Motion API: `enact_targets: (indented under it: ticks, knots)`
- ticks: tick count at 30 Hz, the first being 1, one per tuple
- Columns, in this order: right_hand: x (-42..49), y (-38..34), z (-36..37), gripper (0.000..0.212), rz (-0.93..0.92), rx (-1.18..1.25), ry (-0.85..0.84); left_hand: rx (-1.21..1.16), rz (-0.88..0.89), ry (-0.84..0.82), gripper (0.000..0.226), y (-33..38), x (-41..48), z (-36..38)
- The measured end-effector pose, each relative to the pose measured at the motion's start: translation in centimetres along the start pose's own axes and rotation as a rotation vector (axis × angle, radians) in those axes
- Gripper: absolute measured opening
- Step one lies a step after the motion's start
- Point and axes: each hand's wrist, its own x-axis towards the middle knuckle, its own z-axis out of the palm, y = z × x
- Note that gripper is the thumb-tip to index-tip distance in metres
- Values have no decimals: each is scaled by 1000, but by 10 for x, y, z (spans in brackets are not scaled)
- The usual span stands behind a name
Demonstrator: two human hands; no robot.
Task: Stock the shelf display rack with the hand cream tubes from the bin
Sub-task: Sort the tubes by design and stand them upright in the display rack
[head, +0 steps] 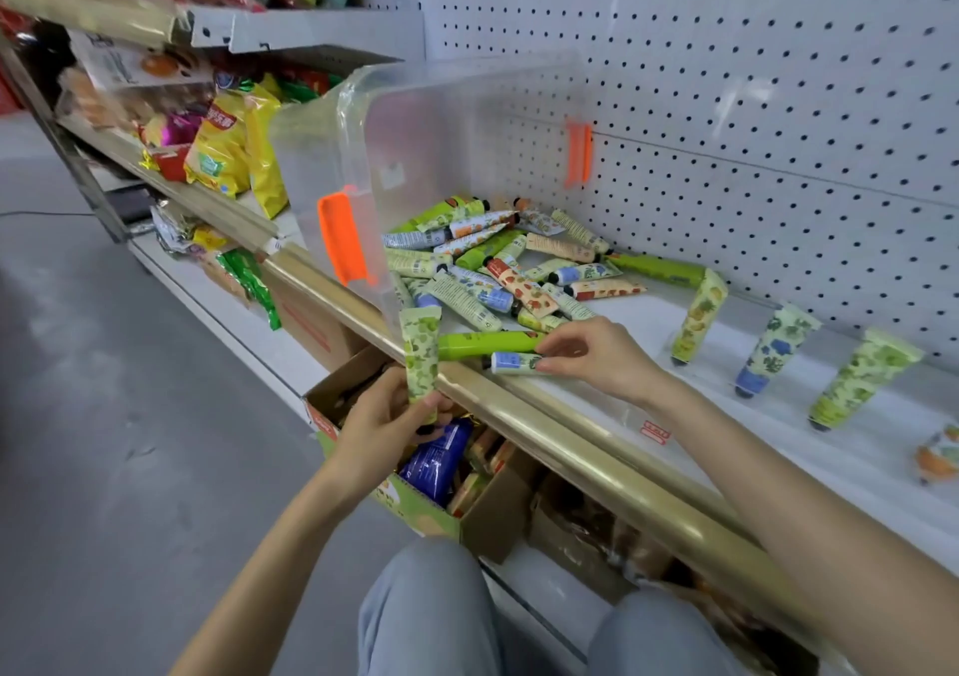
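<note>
A clear plastic bin [415, 151] with orange latches lies tipped on its side on the white shelf [648, 390], and several hand cream tubes [498, 270] spill out of its mouth. My left hand [386, 423] holds a pale green tube [421, 359] upright in front of the shelf's gold edge. My right hand [597, 356] pinches a small blue-capped tube [514, 362] lying near the front edge, next to a bright green tube [485, 346]. Three tubes [773, 348] stand cap-down along the shelf to the right.
A gold rail [597, 460] runs along the shelf front. Below it sit open cardboard boxes [456, 473] of snacks. Snack bags [233, 151] fill shelves at left. White pegboard [726, 78] backs the shelf. An orange item [934, 460] lies at far right.
</note>
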Motion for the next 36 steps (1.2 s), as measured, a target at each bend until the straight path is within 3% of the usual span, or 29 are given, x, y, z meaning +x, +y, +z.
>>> enact_targets:
  ticks: [11,15,19,26,30,36]
  knots:
    - [11,4,6,26,-22,-130,-118,-42,-18,-28,20,-10,10,-3]
    - [4,-4,3,25,-83,-163,-90,-77,-16,-27,20,-10,11,-3]
    - [-1,-30,-11,18,-140,13,-84,-144,-15,-48,25,-5,10,-7]
    - [-16,-62,-17,19,-126,190,-364,-219,-53,-122,24,-4,1,-10]
    - [-22,-68,-5,26,-128,177,-320,-284,-75,-192,32,-5,-8,-8]
    - [-29,-69,19,32,-32,376,-298,-328,-80,-197,36,-5,-19,-4]
